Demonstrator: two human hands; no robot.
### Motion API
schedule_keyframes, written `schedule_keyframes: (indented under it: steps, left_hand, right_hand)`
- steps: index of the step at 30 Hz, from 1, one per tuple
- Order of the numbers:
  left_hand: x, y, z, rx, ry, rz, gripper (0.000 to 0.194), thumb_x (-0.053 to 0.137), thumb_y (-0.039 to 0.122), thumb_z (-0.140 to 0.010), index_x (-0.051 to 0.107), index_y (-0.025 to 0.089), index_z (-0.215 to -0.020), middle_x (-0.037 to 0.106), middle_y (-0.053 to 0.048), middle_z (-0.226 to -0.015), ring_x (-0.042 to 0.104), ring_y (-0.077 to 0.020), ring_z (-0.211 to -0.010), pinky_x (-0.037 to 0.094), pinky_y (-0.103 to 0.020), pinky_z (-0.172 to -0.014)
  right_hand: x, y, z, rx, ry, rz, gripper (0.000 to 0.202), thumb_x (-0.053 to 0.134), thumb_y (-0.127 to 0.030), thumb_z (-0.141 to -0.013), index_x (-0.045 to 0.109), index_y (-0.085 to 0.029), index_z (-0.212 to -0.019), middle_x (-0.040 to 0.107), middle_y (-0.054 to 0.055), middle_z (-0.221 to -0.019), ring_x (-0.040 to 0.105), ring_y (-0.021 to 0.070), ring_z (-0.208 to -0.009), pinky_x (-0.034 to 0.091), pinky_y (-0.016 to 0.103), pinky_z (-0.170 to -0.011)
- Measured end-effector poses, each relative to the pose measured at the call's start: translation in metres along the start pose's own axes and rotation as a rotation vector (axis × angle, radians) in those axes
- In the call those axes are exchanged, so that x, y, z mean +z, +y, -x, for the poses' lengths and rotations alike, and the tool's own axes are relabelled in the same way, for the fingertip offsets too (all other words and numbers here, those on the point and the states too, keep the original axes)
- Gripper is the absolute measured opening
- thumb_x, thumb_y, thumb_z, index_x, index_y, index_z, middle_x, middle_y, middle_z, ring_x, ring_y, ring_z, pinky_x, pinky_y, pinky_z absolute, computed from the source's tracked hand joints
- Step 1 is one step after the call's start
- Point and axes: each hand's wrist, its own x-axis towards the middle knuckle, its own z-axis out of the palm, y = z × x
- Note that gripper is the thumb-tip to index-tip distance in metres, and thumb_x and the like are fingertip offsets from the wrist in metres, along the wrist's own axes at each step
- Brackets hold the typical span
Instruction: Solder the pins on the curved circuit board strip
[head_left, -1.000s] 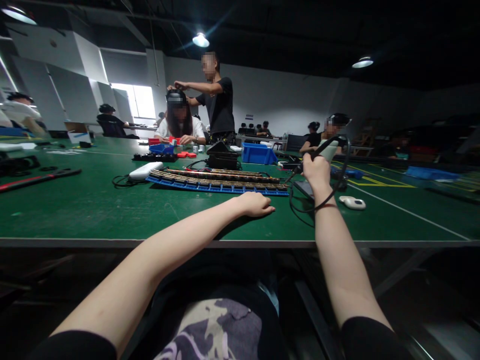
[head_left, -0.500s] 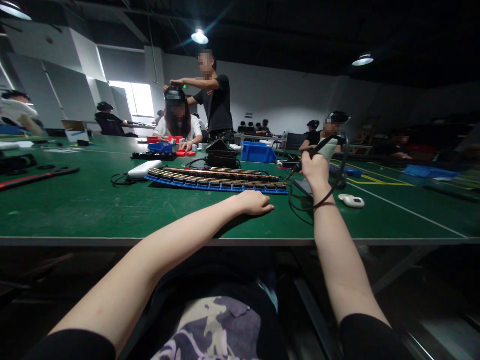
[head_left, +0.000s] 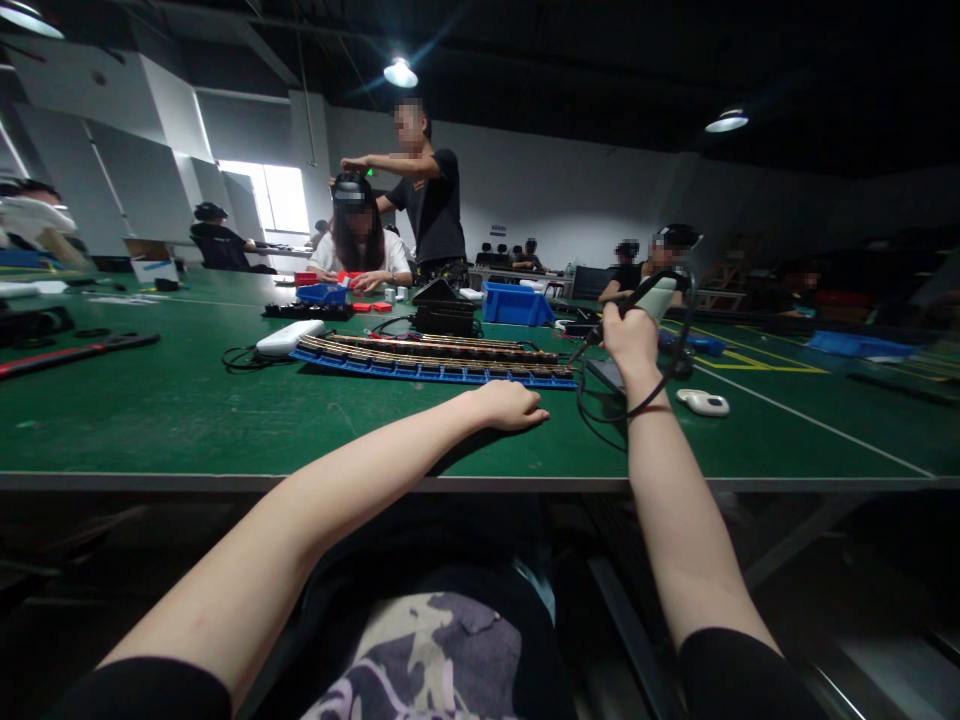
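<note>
My left hand (head_left: 512, 405) rests on the green table with its fingers curled in; whether anything is inside them is hidden. Just beyond it lies a long blue rack (head_left: 420, 375) with rows of dark parts and thin copper-coloured strips along it. My right hand (head_left: 631, 338) is raised off the table, wrapped round a corded hand tool (head_left: 658, 296) with a pale green body. The tool's thin dark tip slants down and left to the rack's right end; whether it touches is too small to tell. A black cord loops round my right wrist.
A flat dark device (head_left: 606, 375) and a white case (head_left: 703, 402) lie near my right hand. A white box (head_left: 289, 338) with a cable sits left of the rack. Farther back are a blue bin (head_left: 516, 304) and co-workers. Red-handled pliers (head_left: 79, 353) lie at left.
Both my hands, the tool and the rack stay where they were. Across the table, the seated co-worker's hand has shifted slightly up among the red parts.
</note>
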Motion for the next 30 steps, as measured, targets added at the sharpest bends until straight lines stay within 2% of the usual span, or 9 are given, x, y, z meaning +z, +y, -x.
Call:
schedule_keyframes:
  steps: [7, 15, 19, 23, 30]
  left_hand:
    - [0.0001, 0.0002, -0.0001, -0.009, 0.004, 0.006, 0.047, 0.033, 0.05, -0.098, 0.066, 0.017, -0.103, 0.071, -0.014, -0.104, 0.068, -0.027, -0.097, 0.049, -0.032, -0.076]
    - [-0.0009, 0.0005, 0.0009, -0.003, -0.007, 0.005, 0.048, 0.032, 0.05, -0.098, 0.065, 0.016, -0.104, 0.071, -0.015, -0.105, 0.068, -0.0281, -0.097, 0.049, -0.033, -0.075]
    - [-0.0005, 0.0002, 0.001, -0.012, 0.003, 0.01, 0.047, 0.033, 0.05, -0.098, 0.066, 0.016, -0.103, 0.071, -0.014, -0.105, 0.068, -0.0272, -0.098, 0.049, -0.032, -0.076]
    - [0.0002, -0.0007, 0.0004, -0.011, 0.001, 0.009, 0.048, 0.033, 0.051, -0.098, 0.066, 0.017, -0.103, 0.071, -0.014, -0.105, 0.068, -0.0272, -0.097, 0.049, -0.032, -0.075]
    - [0.0008, -0.0014, 0.0001, -0.01, -0.002, -0.006, 0.048, 0.031, 0.051, -0.098, 0.065, 0.017, -0.103, 0.071, -0.014, -0.106, 0.068, -0.0271, -0.097, 0.049, -0.032, -0.075]
  right_hand:
    - [-0.0009, -0.0029, 0.0013, -0.015, 0.025, -0.012, 0.044, 0.038, -0.041, -0.091, 0.07, -0.011, -0.086, 0.071, 0.019, -0.078, 0.068, 0.0299, -0.087, 0.049, 0.036, -0.08]
    - [-0.0063, -0.0027, -0.0001, -0.096, 0.244, -0.014, 0.057, 0.025, -0.041, -0.096, 0.07, -0.007, -0.1, 0.069, 0.024, -0.096, 0.064, 0.0333, -0.1, 0.047, 0.045, -0.086]
    - [-0.0053, 0.0027, -0.0028, -0.1, 0.327, -0.023, 0.061, 0.02, -0.043, -0.098, 0.07, -0.006, -0.097, 0.068, 0.024, -0.092, 0.065, 0.033, -0.098, 0.048, 0.046, -0.083]
    - [-0.0068, 0.0036, -0.002, -0.101, 0.384, -0.025, 0.057, 0.022, -0.04, -0.098, 0.068, -0.008, -0.094, 0.068, 0.02, -0.089, 0.066, 0.0312, -0.096, 0.048, 0.042, -0.081]
    - [-0.0068, 0.0011, 0.0007, -0.116, 0.391, -0.046, 0.054, 0.022, -0.035, -0.098, 0.068, -0.009, -0.088, 0.067, 0.018, -0.086, 0.067, 0.029, -0.092, 0.048, 0.04, -0.082]
